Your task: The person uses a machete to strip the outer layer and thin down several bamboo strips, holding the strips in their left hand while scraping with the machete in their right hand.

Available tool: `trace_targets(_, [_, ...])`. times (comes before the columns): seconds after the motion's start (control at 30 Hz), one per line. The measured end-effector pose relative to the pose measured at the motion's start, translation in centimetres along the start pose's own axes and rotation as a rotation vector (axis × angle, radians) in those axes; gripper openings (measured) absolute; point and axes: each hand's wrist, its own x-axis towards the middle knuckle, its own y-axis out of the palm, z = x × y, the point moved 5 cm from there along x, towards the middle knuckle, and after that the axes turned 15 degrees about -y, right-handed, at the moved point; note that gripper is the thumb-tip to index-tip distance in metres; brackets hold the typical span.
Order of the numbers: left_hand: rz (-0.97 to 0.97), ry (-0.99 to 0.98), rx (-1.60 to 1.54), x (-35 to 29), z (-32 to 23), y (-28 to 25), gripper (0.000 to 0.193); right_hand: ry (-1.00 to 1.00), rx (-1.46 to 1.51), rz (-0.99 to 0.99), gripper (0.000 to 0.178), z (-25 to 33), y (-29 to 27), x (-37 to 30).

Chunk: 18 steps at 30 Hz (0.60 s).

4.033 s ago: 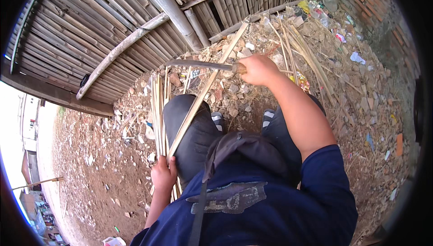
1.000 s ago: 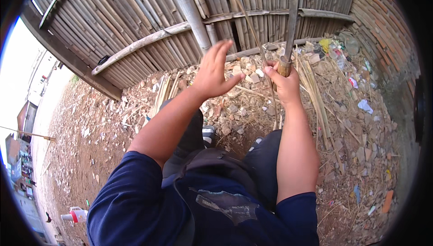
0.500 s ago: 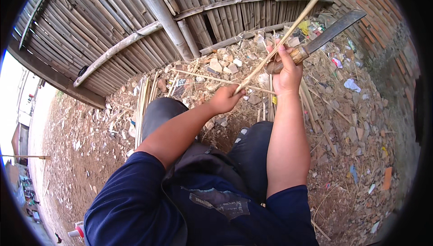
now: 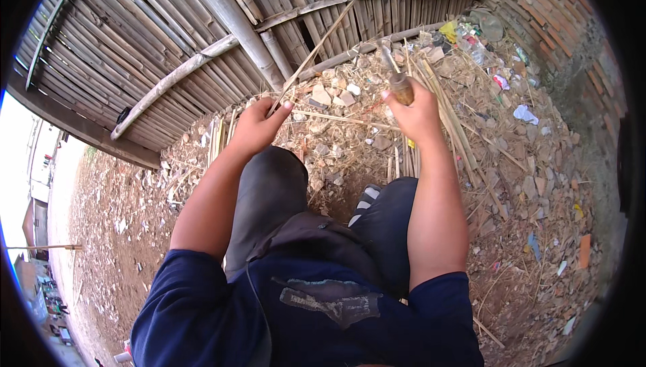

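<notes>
My left hand (image 4: pixel 257 126) is closed around the lower end of a long, thin bamboo strip (image 4: pixel 330 32), above my left knee. From there the strip slants up and to the right, past the fence. Off to the right, my right hand (image 4: pixel 420 115) grips the wooden handle of a machete (image 4: pixel 402 88). Its blade points away from me and looks short and blurred at this angle. The strip and the machete are well apart. Beneath my hands, another pale strip (image 4: pixel 343 119) lies across the stony ground.
A bamboo fence (image 4: pixel 161 44) rises in front, and a brick wall (image 4: pixel 548 10) stands at the right. Bundled bamboo strips (image 4: pixel 459 135) lie beside my right forearm, with more strips (image 4: pixel 217 139) near my left knee. Rubble and plastic scraps (image 4: pixel 474 47) cover the ground.
My left hand has moved left and up, carrying the strip with it. My right fingers have come off the strip. The machete's blade has swung from pointing right to pointing away.
</notes>
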Motion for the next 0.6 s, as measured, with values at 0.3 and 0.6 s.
trace_targets(0.3, [0.033,-0.160,0.072,-8.2,7.6,-2.6,0.044,-0.260,-0.306,0.609,0.014,6.2,10.8,-1.8])
trace_targets(0.6, [-0.037,-0.215,0.175,-12.3,12.5,-5.6,0.046,-0.011,-0.319,0.680,0.015,6.1,12.0,0.2])
